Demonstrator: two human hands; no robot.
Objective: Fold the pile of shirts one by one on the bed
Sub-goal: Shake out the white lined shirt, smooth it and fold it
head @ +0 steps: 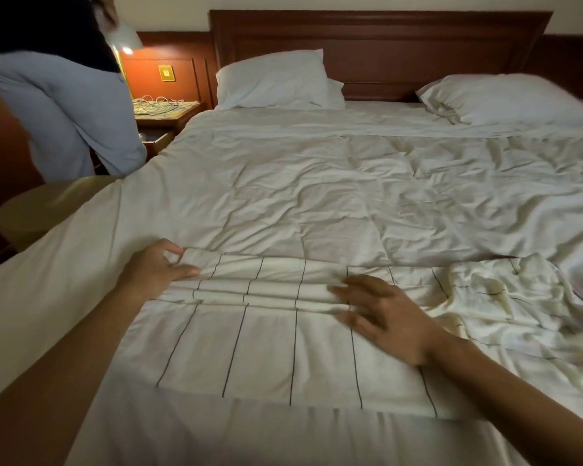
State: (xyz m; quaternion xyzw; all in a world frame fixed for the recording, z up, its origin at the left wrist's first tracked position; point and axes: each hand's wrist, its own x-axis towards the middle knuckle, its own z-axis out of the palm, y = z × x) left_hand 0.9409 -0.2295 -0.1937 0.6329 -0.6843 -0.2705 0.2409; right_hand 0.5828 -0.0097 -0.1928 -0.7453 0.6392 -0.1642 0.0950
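Observation:
A cream shirt with thin dark stripes [266,344] lies spread flat on the white bed [300,183], close to the near edge. A folded-over band of it runs across its far part. My left hand [159,267] pinches the left end of that band between thumb and fingers. My right hand [387,317] lies flat on the shirt with straight fingers pointing left, pressing the band's right end. To the right, the shirt's remaining cloth [505,297] lies crumpled on the bed.
Two white pillows [276,79] [509,99] lean at the wooden headboard [384,38]. A person in light trousers [64,116] stands at the bed's left side, by a lit nightstand [165,109] strewn with cables. A round stool [41,210] is beside the bed.

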